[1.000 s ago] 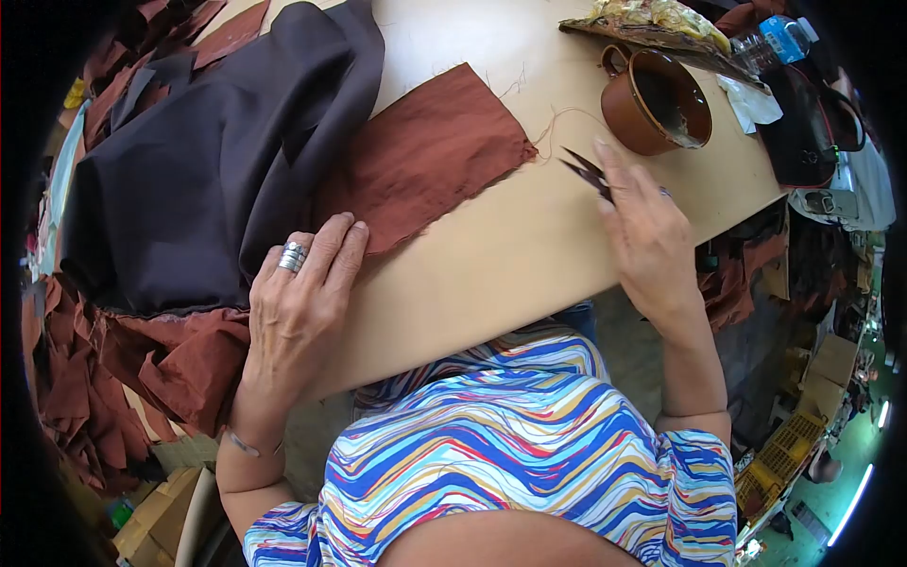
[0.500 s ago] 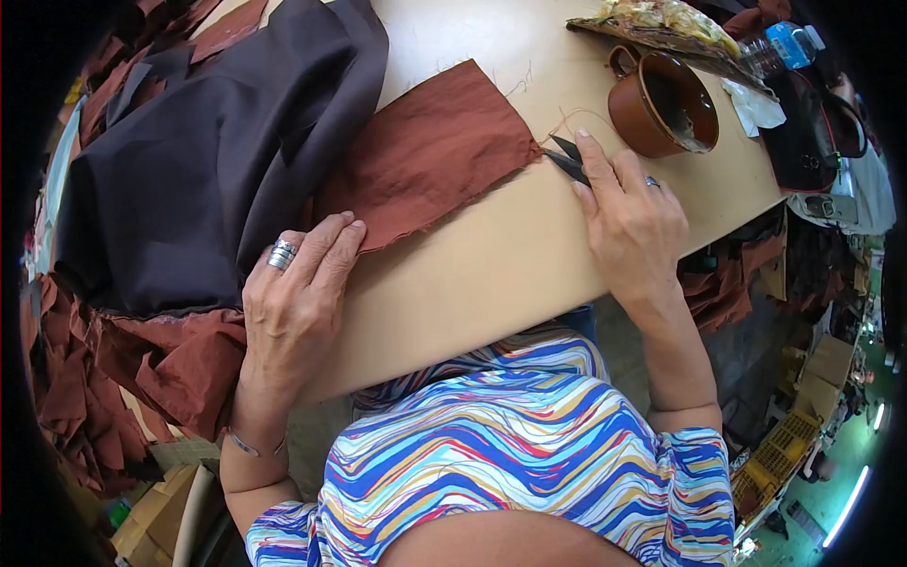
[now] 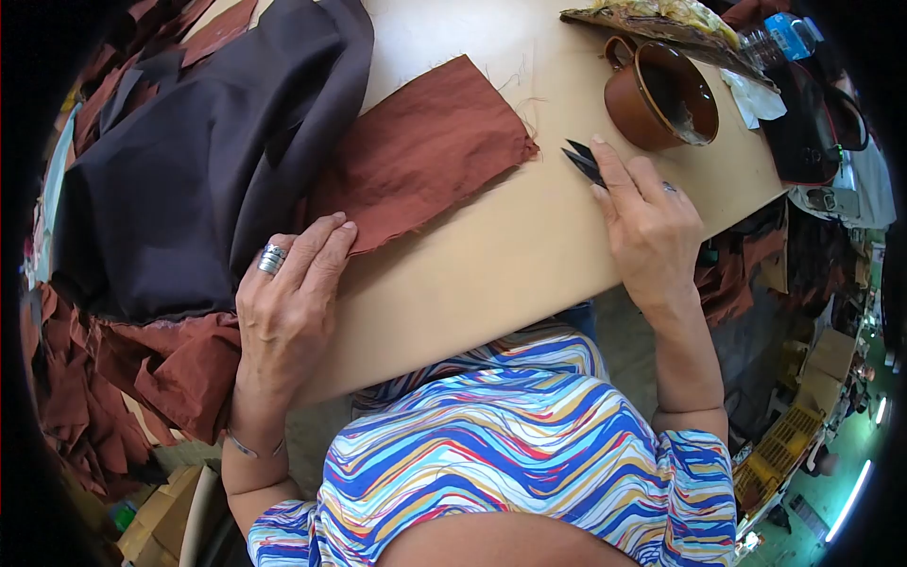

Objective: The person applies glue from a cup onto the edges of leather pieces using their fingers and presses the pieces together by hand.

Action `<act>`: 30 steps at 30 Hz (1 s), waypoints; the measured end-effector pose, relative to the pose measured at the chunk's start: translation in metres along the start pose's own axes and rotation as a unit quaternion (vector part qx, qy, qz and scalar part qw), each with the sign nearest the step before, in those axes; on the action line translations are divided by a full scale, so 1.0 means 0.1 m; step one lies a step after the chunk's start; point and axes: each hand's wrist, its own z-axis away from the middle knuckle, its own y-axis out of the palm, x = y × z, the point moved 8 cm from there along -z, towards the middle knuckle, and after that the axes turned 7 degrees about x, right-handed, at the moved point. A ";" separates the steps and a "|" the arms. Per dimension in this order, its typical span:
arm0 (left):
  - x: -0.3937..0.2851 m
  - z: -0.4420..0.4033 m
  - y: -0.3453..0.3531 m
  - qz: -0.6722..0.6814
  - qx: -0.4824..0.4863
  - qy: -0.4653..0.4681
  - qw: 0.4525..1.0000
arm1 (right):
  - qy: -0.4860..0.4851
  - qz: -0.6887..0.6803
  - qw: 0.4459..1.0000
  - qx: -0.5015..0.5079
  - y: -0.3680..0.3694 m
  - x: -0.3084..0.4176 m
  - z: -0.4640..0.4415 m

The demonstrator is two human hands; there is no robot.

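Note:
A reddish-brown piece of cloth (image 3: pixel 425 151) lies on the table, with frayed edges and loose threads at its far right corner. My left hand (image 3: pixel 293 274), closed with fingers together, holds the cloth's near left edge; its thumb is hidden. Part of the cloth tucks against a large dark fabric piece (image 3: pixel 208 161) on the left. My right hand (image 3: pixel 647 213) grips black thread snips (image 3: pixel 584 163), mostly covered by the fingers. Their pointed blades show slightly apart, a little right of the cloth's corner and not touching it.
A brown mug (image 3: pixel 652 99) stands beyond my right hand. Behind it are a wrapped bundle (image 3: pixel 661 21), a plastic bottle (image 3: pixel 789 40) and white tissue (image 3: pixel 754 96). Reddish-brown scraps (image 3: pixel 85 397) hang at the left. The tan tabletop (image 3: pixel 453 274) ends near my body.
The snips in my right hand have moved right, away from the cloth's corner. Thread near the blades now lies by the corner. My left hand stays on the cloth; the view has shifted slightly.

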 end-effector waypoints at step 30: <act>0.15 0.01 0.00 0.120 0.010 -0.071 0.990 | -0.056 0.031 0.998 0.003 -0.01 0.20 -0.10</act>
